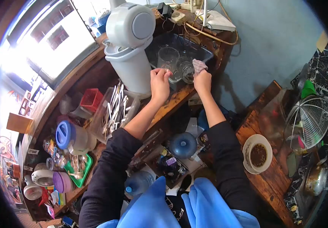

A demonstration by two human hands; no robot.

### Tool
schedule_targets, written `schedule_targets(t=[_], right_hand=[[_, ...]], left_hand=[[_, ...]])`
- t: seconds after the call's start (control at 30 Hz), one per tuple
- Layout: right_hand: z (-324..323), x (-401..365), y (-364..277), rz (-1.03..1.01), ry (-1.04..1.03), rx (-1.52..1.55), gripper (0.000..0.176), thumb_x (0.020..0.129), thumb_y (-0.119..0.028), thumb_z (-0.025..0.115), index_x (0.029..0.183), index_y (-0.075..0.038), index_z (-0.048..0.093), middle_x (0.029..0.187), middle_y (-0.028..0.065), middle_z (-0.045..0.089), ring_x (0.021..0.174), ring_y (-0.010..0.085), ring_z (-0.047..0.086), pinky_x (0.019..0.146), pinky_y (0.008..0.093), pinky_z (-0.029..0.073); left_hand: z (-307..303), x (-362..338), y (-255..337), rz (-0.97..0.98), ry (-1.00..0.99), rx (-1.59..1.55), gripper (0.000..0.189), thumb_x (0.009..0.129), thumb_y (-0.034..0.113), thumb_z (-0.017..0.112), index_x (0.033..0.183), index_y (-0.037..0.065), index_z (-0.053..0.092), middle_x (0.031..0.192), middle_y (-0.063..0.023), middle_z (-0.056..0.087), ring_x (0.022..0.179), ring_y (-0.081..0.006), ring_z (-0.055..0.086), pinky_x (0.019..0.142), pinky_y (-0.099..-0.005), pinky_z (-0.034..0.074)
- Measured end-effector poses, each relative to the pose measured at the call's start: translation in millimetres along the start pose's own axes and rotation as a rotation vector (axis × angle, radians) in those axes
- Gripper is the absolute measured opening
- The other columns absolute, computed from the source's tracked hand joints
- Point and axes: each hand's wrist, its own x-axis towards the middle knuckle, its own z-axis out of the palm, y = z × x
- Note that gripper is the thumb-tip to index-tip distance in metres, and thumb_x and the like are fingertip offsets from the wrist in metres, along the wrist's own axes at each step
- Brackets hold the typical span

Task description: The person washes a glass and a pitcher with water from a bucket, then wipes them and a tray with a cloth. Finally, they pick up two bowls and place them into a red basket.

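A cloth is grasped in the right hand; a glass jar is seen between it and the curled left hand (whether anything is held there cannot be told).

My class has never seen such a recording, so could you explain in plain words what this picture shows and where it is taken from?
There is no machine: these are a person's bare hands, seen by a camera on their head looking forward and down. The right hand grips a striped cloth. The left hand is by the clear glassware in a dark tub; whether it holds anything is unclear. On the wooden counter also stand a white dispenser and a box of cutlery. At right, a bowl holds dark liquid.
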Motion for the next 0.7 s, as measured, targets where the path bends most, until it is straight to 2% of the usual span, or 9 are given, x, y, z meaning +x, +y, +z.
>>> schedule_targets(t=[0.1,0.17,0.23,0.33,0.37,0.5,0.6,0.67,0.7], right_hand=[[22.3,23.5,-0.8,-0.073,0.087,0.070,0.020,0.077,-0.017,0.048,0.085,-0.002,0.059,0.079,0.0215,0.058,0.074,0.0359,0.057,0.066,0.0411,0.045],[31.6,43.8,-2.0,0.064,-0.086,-0.313,0.019,0.077,-0.017,0.048,0.079,-0.002,0.059,0.078,0.0212,0.059,0.073,0.0371,0.057,0.066,0.0413,0.046],[55.4,56.5,9.6,-0.007,-0.033,-0.293,0.017,0.076,-0.014,0.047,0.073,-0.002,0.059,0.072,0.0203,0.059,0.072,0.0343,0.059,0.063,0.0409,0.048],[109.5,72.2,43.7,-0.249,0.134,-0.680,0.016,0.073,-0.011,0.047,0.067,-0.005,0.060,0.068,0.0146,0.060,0.066,0.0263,0.061,0.056,0.0366,0.050],[107.2,70.3,36.6,-0.171,0.068,-0.673,0.016,0.073,-0.012,0.047,0.067,-0.006,0.060,0.069,0.0134,0.060,0.062,0.0263,0.061,0.055,0.0352,0.050],[108.2,77.9,33.2,-0.091,0.089,-0.744,0.015,0.072,-0.014,0.049,0.067,-0.007,0.061,0.066,0.0100,0.059,0.061,0.0249,0.061,0.053,0.0333,0.049],[104.8,88.6,32.8,-0.077,0.171,-0.818,0.014,0.072,-0.014,0.049,0.067,-0.007,0.061,0.064,0.0084,0.059,0.061,0.0242,0.061,0.051,0.0324,0.049],[105.0,95.3,35.1,-0.062,0.222,-0.830,0.014,0.072,-0.014,0.049,0.066,-0.008,0.060,0.063,0.0078,0.059,0.060,0.0237,0.061,0.050,0.0318,0.049],[105.3,98.7,37.2,-0.060,0.266,-0.842,0.014,0.072,-0.014,0.049,0.065,-0.008,0.060,0.063,0.0080,0.058,0.059,0.0231,0.060,0.050,0.0311,0.048]], left_hand=[[20.8,22.9,-23.4,0.003,-0.014,0.010,0.012,0.080,0.013,0.051,0.077,0.004,0.058,0.086,-0.0128,0.050,0.088,-0.0261,0.044,0.077,-0.0334,0.037],[37.3,40.8,-43.6,-0.103,-0.062,0.054,0.012,0.080,0.015,0.051,0.077,0.006,0.059,0.084,-0.0133,0.052,0.090,-0.0266,0.044,0.077,-0.0335,0.037],[51.5,49.7,-59.9,-0.110,-0.002,0.074,0.012,0.079,0.016,0.051,0.077,0.008,0.060,0.084,-0.0127,0.055,0.091,-0.0272,0.044,0.079,-0.0341,0.037],[71.1,64.5,-92.4,-0.175,-0.113,0.167,0.014,0.079,0.018,0.050,0.077,0.010,0.062,0.082,-0.0098,0.059,0.094,-0.0278,0.044,0.080,-0.0356,0.036],[77.3,71.3,-100.6,-0.163,-0.120,0.170,0.014,0.079,0.018,0.050,0.077,0.010,0.062,0.082,-0.0098,0.059,0.094,-0.0278,0.044,0.080,-0.0356,0.036],[101.6,87.5,-121.0,-0.229,-0.129,0.144,0.015,0.078,0.021,0.050,0.079,0.012,0.063,0.081,-0.0096,0.060,0.091,-0.0281,0.047,0.080,-0.0368,0.037],[118.6,97.0,-131.4,-0.297,-0.112,0.124,0.016,0.079,0.021,0.050,0.080,0.012,0.063,0.080,-0.0102,0.060,0.080,-0.0249,0.052,0.075,-0.0353,0.040],[127.6,98.0,-140.6,-0.507,-0.111,-0.006,0.021,0.085,0.022,0.046,0.083,0.009,0.063,0.073,-0.0032,0.060,0.070,-0.0134,0.055,0.060,-0.0267,0.042],[131.3,99.3,-145.6,-0.509,-0.114,-0.007,0.021,0.085,0.022,0.046,0.083,0.009,0.063,0.073,-0.0032,0.060,0.070,-0.0134,0.055,0.060,-0.0267,0.042]])
